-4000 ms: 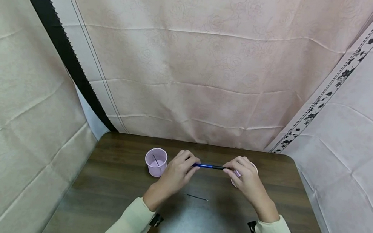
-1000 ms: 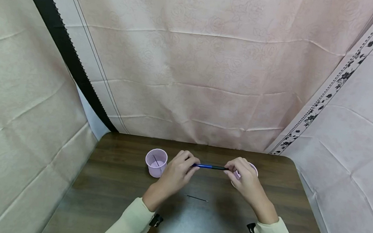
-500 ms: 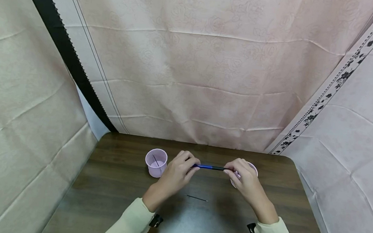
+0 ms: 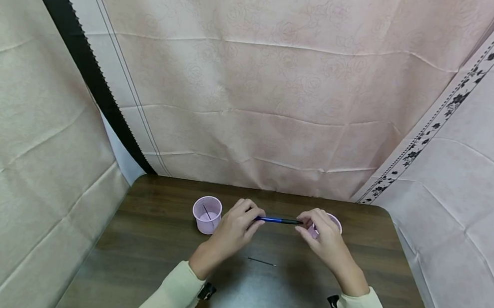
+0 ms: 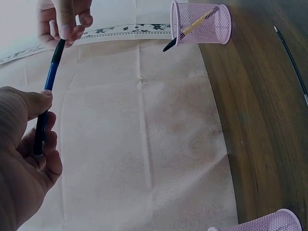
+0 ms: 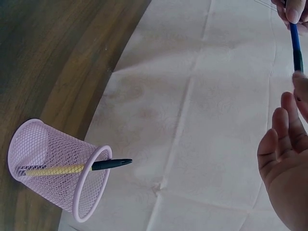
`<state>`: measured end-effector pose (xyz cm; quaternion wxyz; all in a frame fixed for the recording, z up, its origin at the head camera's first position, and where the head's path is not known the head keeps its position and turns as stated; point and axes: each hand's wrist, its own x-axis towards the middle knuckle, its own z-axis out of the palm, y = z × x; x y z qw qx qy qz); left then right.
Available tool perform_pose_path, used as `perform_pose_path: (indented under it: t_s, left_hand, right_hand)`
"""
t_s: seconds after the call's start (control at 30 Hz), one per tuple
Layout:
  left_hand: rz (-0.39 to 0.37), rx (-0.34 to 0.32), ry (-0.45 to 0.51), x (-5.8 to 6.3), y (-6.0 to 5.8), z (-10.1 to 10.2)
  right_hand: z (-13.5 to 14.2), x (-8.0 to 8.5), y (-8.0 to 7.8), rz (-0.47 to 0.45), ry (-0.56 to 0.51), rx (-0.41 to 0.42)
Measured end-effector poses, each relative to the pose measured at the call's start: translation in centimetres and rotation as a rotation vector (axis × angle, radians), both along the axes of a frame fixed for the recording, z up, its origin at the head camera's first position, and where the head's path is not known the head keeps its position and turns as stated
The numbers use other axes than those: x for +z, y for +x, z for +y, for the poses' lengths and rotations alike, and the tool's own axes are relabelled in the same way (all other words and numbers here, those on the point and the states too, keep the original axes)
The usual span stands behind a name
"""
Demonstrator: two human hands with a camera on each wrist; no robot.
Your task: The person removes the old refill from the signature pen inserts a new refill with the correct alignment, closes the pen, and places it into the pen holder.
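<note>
A blue and black pen (image 4: 279, 220) is held level between both hands, above the table. My left hand (image 4: 235, 223) grips its blue barrel; in the left wrist view the thumb lies across it, with fingers curled beneath. At the dark end, my right hand (image 4: 322, 234) pinches the pen with thumb and fingertips; its other fingers stand loosely apart in the right wrist view. A thin pen refill (image 4: 261, 262) lies on the table nearer me. Behind the right hand, partly hidden, stands a pink mesh cup (image 6: 57, 156) holding a yellow and black pen (image 6: 110, 164).
Another pink mesh cup (image 4: 206, 215), with a thin dark stick inside, stands left of the left hand. The brown wooden table (image 4: 151, 244) ends at a pale patterned cloth (image 4: 261, 100), which hangs behind it. More cloth hangs at both sides.
Both hands stay nearly in place around the pen. The right thumb and fingertips shift slightly at the pen's dark end, the thumb now lower and further from the index finger. Refill and cups have not moved.
</note>
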<state>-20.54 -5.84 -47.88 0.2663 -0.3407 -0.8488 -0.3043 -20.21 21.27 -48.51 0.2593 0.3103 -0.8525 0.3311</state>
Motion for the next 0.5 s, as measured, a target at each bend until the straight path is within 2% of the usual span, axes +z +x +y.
perform_pose_path:
  t_s: [0.5]
  left_hand:
    - [0.006,0.006,-0.012,-0.11,0.09,0.04]
  right_hand:
    - [0.04,0.0,-0.4,0.071,-0.04,0.064]
